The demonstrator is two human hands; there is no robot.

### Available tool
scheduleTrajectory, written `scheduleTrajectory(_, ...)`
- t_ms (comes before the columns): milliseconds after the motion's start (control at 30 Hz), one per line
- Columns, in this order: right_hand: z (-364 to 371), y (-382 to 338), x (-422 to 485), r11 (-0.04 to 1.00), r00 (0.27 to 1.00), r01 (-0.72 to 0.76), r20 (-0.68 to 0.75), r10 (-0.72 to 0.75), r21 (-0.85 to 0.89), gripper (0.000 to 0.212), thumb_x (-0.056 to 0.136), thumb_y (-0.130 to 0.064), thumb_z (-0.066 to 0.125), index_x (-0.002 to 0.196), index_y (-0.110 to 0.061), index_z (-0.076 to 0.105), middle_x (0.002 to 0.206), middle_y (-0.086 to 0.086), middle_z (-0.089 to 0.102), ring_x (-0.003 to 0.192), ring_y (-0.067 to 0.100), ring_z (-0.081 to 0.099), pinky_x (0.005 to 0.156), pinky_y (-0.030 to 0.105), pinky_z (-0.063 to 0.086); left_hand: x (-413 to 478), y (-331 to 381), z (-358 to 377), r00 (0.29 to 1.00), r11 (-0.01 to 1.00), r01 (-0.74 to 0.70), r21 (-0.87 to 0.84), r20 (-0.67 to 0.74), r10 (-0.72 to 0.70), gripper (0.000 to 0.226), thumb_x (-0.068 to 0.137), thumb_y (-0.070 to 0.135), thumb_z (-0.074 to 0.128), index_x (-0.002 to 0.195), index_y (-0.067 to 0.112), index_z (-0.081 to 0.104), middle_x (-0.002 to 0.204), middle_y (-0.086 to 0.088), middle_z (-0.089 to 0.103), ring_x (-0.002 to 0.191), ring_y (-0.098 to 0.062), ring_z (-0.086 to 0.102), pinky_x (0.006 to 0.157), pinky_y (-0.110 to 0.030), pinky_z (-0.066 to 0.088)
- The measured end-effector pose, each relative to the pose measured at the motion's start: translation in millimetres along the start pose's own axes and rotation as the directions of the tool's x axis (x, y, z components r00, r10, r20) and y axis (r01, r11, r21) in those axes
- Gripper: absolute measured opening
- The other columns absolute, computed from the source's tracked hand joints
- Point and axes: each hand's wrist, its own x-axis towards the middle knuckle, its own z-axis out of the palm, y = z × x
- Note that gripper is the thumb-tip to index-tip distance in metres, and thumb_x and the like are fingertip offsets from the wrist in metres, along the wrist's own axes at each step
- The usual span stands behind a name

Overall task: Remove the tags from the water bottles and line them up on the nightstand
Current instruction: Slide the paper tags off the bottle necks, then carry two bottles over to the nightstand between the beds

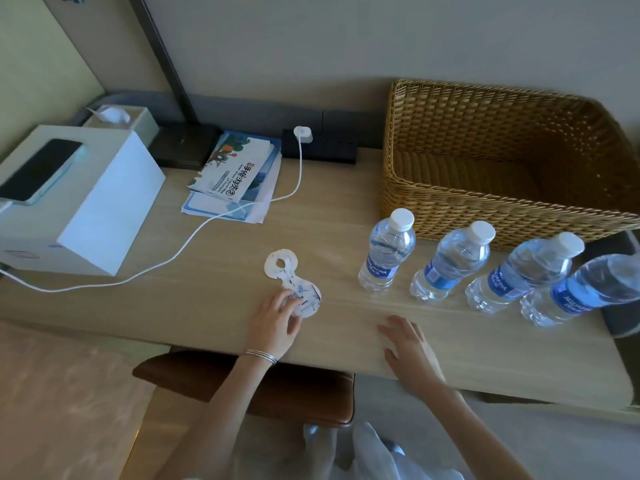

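Observation:
Several clear water bottles with white caps and blue labels stand in a row on the wooden tabletop [207, 292], from the leftmost bottle [386, 251] to the rightmost bottle [585, 292]. None of them carries a tag on its neck. A small stack of white paper tags [294, 285] with ring holes lies flat to the left of the row. My left hand [277, 323] rests on the near end of the tags with relaxed fingers. My right hand [408, 344] lies flat and open on the table near the front edge, holding nothing.
A wicker basket [502, 209] stands behind the bottles. A white box [104, 216] with a phone [38, 169] on top is at the left. A white charging cable [194, 237] crosses the table beside brochures [232, 174]. A brown chair seat [270, 386] sits below the edge.

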Motion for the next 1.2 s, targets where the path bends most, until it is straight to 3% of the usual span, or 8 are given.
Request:
scheduleTrajectory(267, 20.6, 4.1, -12.6, 0.995, 0.994, 0.074, -0.081, -0.079, -0.060, 0.062, 0.069, -0.010, 0.075, 0.125, -0.013, 0.052, 0.133, 0.013, 0.049, 0.125, 0.025, 0.033, 0.092, 0.046, 0.047, 23.9, -38.7, -3.1, 0.997, 0.997, -0.083, 0.009, 0.011, 0.082, 0.026, 0.082, 0.026, 0.044, 0.106, 0.022, 0.052, 0.126, 0.000, 0.057, 0.109, -0.024, 0.054, 0.081, -0.035, 0.049)
scheduleTrajectory(400, 21.3, 1.0, -13.0, 0.998, 0.994, 0.041, -0.102, -0.045, -0.047, 0.062, 0.068, -0.007, 0.077, 0.125, -0.014, 0.052, 0.134, 0.013, 0.050, 0.125, 0.024, 0.032, 0.090, 0.043, 0.047, 29.0, -51.3, -0.3, 0.986, 0.986, -0.163, -0.019, 0.015, 0.164, 0.024, 0.083, 0.023, 0.043, 0.102, 0.017, 0.054, 0.126, -0.002, 0.056, 0.119, -0.023, 0.051, 0.090, -0.040, 0.045)
scheduleTrajectory(600, 20.7, 3.8, -14.0, 0.997, 0.996, 0.039, -0.078, -0.044, -0.068, 0.058, 0.070, -0.011, 0.075, 0.125, -0.013, 0.054, 0.135, 0.013, 0.050, 0.126, 0.031, 0.045, 0.092, 0.045, 0.049, 30.1, -55.1, 6.0, 0.993, 0.990, -0.113, -0.080, 0.035, 0.116, 0.026, 0.080, 0.024, 0.043, 0.104, 0.019, 0.053, 0.126, 0.002, 0.052, 0.110, -0.027, 0.056, 0.080, -0.041, 0.050)
scheduleTrajectory(767, -0.3, 0.6, -11.6, 0.995, 0.997, -0.054, 0.043, 0.058, -0.078, 0.049, 0.089, -0.019, 0.055, 0.137, -0.023, 0.044, 0.152, -0.001, 0.025, 0.139, 0.018, 0.028, 0.104, 0.033, 0.040, 30.7, -42.3, 5.2, 0.991, 0.989, -0.136, -0.052, -0.010, 0.136, 0.027, 0.075, 0.021, 0.043, 0.094, 0.012, 0.060, 0.122, -0.006, 0.053, 0.108, -0.030, 0.055, 0.084, -0.041, 0.047)
scheduleTrajectory(833, -17.8, -1.9, -11.3, 0.988, 0.988, -0.138, 0.057, 0.142, -0.073, 0.045, 0.091, -0.021, 0.052, 0.135, -0.026, 0.045, 0.152, -0.005, 0.023, 0.131, 0.017, 0.038, 0.095, 0.028, 0.043, 35.9, -30.9, 4.6, 0.985, 0.984, -0.173, -0.048, -0.036, 0.171, 0.020, 0.073, 0.017, 0.050, 0.088, 0.012, 0.062, 0.119, -0.005, 0.053, 0.109, -0.029, 0.055, 0.084, -0.040, 0.047)
scheduleTrajectory(900, -39.2, -7.2, -11.0, 0.987, 0.987, -0.161, -0.027, 0.160, -0.028, 0.040, 0.091, -0.020, 0.052, 0.131, -0.025, 0.050, 0.146, -0.006, 0.033, 0.122, 0.016, 0.048, 0.088, 0.029, 0.045, 41.6, -11.3, 5.5, 0.969, 0.967, -0.246, -0.057, -0.030, 0.245, 0.020, 0.071, 0.012, 0.060, 0.091, 0.013, 0.063, 0.119, -0.005, 0.055, 0.110, -0.026, 0.053, 0.087, -0.041, 0.048)
scheduleTrajectory(1000, -76.2, -24.3, -5.0, 0.994, 0.978, -0.107, -0.179, 0.109, 0.022, 0.035, 0.090, -0.016, 0.055, 0.126, -0.018, 0.056, 0.135, -0.004, 0.048, 0.114, 0.018, 0.055, 0.087, 0.031, 0.047, 43.2, 20.6, 24.1, 0.926, 0.930, -0.367, -0.011, 0.090, 0.367, 0.036, 0.082, 0.029, 0.049, 0.109, 0.011, 0.062, 0.131, -0.006, 0.052, 0.118, -0.024, 0.048, 0.096, -0.041, 0.046)
scheduleTrajectory(1200, -129.6, -65.5, 21.5, 0.996, 0.941, 0.045, -0.337, -0.016, 0.078, 0.046, 0.089, -0.020, 0.060, 0.133, -0.017, 0.046, 0.130, -0.002, 0.051, 0.107, 0.019, 0.057, 0.086, 0.035, 0.049, 31.7, 41.7, 63.6, 0.917, 0.958, -0.286, 0.032, 0.300, 0.264, 0.058, 0.087, 0.041, 0.040, 0.134, 0.007, 0.042, 0.142, -0.011, 0.040, 0.131, -0.028, 0.033, 0.106, -0.048, 0.026)
